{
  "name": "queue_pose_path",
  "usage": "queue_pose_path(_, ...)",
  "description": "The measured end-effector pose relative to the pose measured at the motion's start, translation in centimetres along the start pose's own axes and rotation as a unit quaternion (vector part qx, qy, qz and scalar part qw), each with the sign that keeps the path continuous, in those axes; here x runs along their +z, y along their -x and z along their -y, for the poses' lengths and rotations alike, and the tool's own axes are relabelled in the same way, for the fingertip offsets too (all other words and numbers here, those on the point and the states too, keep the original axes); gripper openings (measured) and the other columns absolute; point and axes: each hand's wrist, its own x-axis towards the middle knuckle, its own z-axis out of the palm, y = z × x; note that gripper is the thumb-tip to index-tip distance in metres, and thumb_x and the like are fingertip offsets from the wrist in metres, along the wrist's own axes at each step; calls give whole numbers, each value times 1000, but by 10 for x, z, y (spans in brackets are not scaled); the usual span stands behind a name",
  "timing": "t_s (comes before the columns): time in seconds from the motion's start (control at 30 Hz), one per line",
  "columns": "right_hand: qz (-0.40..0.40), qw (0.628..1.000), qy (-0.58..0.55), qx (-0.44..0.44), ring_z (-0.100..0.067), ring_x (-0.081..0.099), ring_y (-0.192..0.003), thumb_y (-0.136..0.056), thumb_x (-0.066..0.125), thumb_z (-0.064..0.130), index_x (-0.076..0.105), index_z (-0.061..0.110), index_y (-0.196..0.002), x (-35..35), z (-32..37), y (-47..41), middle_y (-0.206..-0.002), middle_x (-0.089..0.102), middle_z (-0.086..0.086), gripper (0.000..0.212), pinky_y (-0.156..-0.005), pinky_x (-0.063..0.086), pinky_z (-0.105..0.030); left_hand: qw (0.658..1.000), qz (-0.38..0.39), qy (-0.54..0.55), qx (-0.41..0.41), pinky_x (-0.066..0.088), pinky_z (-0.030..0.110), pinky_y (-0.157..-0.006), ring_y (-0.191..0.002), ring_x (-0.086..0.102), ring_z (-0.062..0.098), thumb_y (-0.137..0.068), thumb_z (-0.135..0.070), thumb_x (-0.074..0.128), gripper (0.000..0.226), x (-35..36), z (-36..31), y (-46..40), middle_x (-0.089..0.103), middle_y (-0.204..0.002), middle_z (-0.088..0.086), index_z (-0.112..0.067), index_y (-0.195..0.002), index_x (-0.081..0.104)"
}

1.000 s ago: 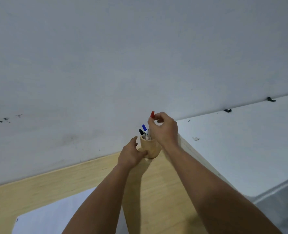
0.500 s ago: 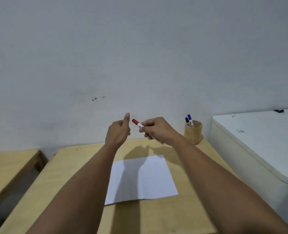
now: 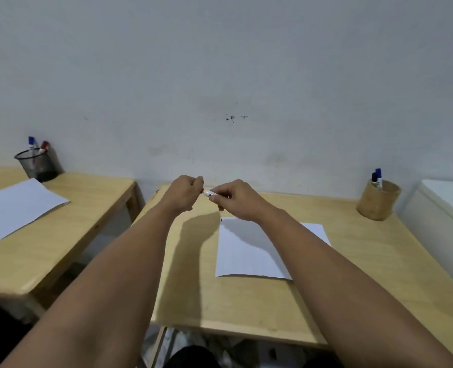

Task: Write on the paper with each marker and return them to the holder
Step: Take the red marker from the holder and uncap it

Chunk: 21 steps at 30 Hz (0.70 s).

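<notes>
Head view shows both forearms stretched out over a light wooden desk, the hands meeting above its far edge. The right hand pinches the white barrel of the red marker between thumb and curled fingers. The left hand is closed around the marker's other end, where only a sliver of red shows (whether the cap is on or off is hidden by the fingers). The marker lies roughly level between the 2 hands, held in the air above the desk.

A white sheet of paper lies flat on the desk below and just right of the hands; the right forearm crosses over its right part and both arms throw shadow on its upper left. At the far right corner stands a round wooden holder, well apart from the hands, with 2 markers upright in it: a blue-capped one and a black-capped one. A white cabinet sits just right of it.

To the left is a second desk with another sheet and a black mesh cup holding 2 markers.
</notes>
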Motion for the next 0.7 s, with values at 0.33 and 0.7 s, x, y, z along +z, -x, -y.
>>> queue_pose_path(0.33,-171,953,-224,110,-15,60,-55,-112,55,14,68,22,-107,-28,-60,5,-90,68,-10,17,-51,54,-26,957,1,-282,69,37,39,-63,-79,57,32,-106,-47,39,36,33,70,-8,56,-83,3,-14,-94,47)
queue_pose_path(0.7,-222,869,-423,131,-17,76,-64,-103,74,21,75,17,-110,-28,-64,13,-90,82,-8,9,-52,56,-25,971,-90,-189,111,46,36,-67,-86,56,21,-84,-76,49,66,42,71,18,48,-103,-8,-19,-118,53)
